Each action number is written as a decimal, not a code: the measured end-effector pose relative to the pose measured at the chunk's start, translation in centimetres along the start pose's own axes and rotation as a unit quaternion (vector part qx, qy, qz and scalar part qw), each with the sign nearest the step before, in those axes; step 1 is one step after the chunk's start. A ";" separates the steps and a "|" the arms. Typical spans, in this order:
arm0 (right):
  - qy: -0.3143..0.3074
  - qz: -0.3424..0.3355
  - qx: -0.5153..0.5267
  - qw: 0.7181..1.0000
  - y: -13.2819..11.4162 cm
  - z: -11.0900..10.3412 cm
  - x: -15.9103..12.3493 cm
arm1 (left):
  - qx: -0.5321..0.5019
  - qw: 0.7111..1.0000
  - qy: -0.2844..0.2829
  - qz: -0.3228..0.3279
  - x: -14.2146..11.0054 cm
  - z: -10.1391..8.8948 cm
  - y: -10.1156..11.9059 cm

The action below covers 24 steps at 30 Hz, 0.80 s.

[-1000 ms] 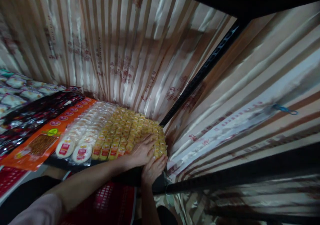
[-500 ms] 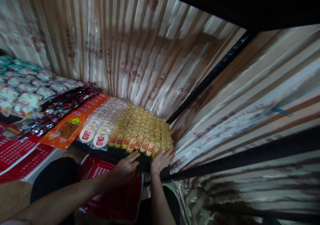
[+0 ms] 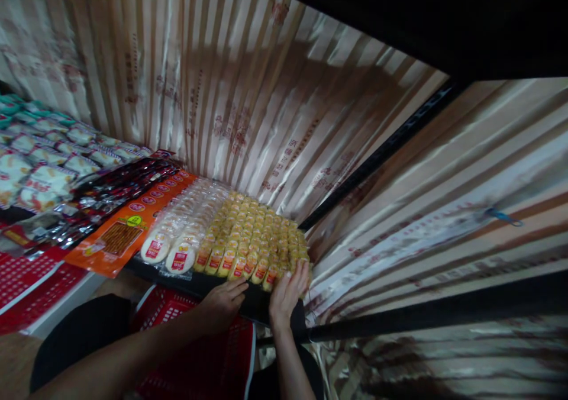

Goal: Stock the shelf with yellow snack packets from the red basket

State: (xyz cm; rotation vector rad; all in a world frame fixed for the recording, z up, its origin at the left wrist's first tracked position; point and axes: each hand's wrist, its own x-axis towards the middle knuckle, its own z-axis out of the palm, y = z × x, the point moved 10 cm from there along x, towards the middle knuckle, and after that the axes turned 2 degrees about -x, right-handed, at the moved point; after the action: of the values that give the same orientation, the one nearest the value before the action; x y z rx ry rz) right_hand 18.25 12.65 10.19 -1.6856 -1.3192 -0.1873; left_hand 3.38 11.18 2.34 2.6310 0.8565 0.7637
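Rows of small yellow wrapped snack cakes (image 3: 252,228) with red labels lie along the right end of a black shelf (image 3: 257,302). My left hand (image 3: 224,304) rests at the shelf's front edge, fingers stretched out and their tips by the front row of cakes. At the right end of the rows, my right hand (image 3: 286,293) lies flat with fingers extended against the cakes; it hides some of the front ones. Neither hand visibly grips anything. Left of the cakes sit two rows of round white wrapped crackers (image 3: 180,258).
Further left are an orange snack bag (image 3: 119,234), dark shiny packets (image 3: 97,205) and white packets (image 3: 47,181). A red basket (image 3: 199,364) is below my arms. Pleated curtain (image 3: 248,92) backs the shelf; a black post (image 3: 377,151) rises at right.
My right hand has tilted more upright, its fingers further up along the right end of the cakes. My left hand has hardly moved against the shelf edge. The view has shifted slightly.
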 end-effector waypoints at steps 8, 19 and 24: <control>-0.189 -0.035 -0.005 0.981 -2.0 8.5 6.7 | -0.007 0.999 -0.023 0.037 0.5 -0.2 -0.4; -0.396 -0.089 -0.207 0.890 -4.0 18.1 8.2 | -0.142 0.981 0.121 0.054 0.0 -3.0 -1.5; -0.453 -0.093 -0.232 0.856 -4.2 19.8 6.6 | -0.184 0.969 0.152 0.068 -0.1 -2.9 -2.0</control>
State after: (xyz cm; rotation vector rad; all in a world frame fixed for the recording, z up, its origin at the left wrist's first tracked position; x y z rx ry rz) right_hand 9.40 31.56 6.14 -2.1580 -2.2806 0.2436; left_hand 0.78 12.94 3.87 2.2908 0.5404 1.2540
